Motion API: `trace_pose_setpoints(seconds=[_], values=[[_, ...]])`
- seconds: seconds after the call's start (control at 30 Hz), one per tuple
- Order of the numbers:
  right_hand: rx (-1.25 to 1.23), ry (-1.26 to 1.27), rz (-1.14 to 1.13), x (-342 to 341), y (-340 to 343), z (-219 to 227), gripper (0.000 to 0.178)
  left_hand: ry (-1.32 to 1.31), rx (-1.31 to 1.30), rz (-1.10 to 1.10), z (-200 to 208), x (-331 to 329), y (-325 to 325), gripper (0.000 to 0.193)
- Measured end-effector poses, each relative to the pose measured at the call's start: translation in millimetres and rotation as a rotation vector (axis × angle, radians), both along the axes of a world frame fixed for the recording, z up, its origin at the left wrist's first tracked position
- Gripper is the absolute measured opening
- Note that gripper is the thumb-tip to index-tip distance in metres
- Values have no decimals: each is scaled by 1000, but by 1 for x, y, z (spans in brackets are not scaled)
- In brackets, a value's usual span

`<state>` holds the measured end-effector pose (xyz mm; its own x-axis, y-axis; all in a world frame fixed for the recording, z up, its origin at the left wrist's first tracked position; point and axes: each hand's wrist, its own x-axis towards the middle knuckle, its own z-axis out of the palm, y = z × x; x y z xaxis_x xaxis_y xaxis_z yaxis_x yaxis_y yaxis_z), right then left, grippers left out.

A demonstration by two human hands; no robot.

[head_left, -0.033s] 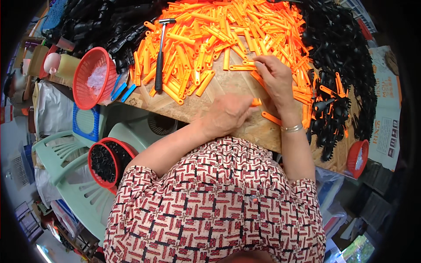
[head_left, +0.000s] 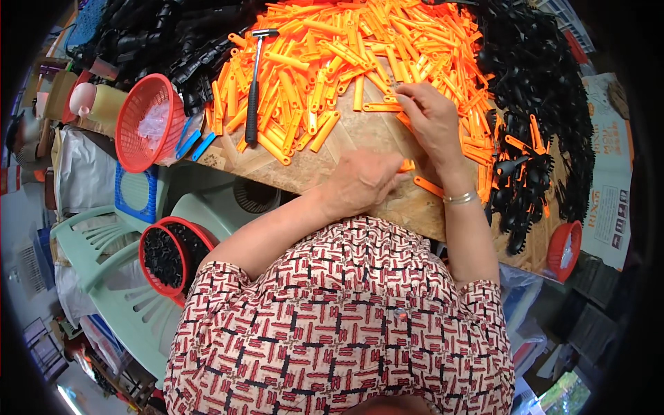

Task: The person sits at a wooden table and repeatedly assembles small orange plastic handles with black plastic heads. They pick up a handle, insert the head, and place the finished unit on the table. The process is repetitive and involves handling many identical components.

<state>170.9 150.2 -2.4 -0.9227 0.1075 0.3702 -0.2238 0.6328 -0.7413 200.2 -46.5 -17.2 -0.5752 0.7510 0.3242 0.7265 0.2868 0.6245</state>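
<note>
Compared with the earlier frame, we see the right hand [head_left: 434, 121] set slightly farther up and left, and the orange piece [head_left: 407, 165] at the left hand [head_left: 361, 181] set marginally lower. We locate this piece over the near part of the table [head_left: 277, 169], with the left fingers curled around it. Its visible end points right, its long axis roughly crosswise; the remainder is hidden. The right thumb and fingertips converge beside the orange pile [head_left: 304, 83]; we cannot tell whether they pinch anything.
</note>
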Motion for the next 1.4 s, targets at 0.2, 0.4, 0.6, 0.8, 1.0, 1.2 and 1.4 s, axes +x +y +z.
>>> trace_pose_setpoints(seconds=[0.2,0.4,0.6,0.8,1.0,1.2,1.4], values=[[391,201,93,-52,-28,-5,16,-77,69,25,-10,-5,7,25],[425,254,1,-88,-49,-14,17,-134,99,36,-10,-6,8,26],[582,140,94,-121,-77,1,20,-255,204,83,-10,-7,8,21],[-351,-154,404,-117,-39,22,25,-358,437,294,-2,-10,8,17],[-390,-517,286,-26,13,65,18,-81,578,370,-1,-18,0,28],[-483,-589,363,7,10,42,17,-306,439,262,-9,-16,12,39],[285,137,335,-57,-56,53,19,-369,505,391,-18,-23,11,35]])
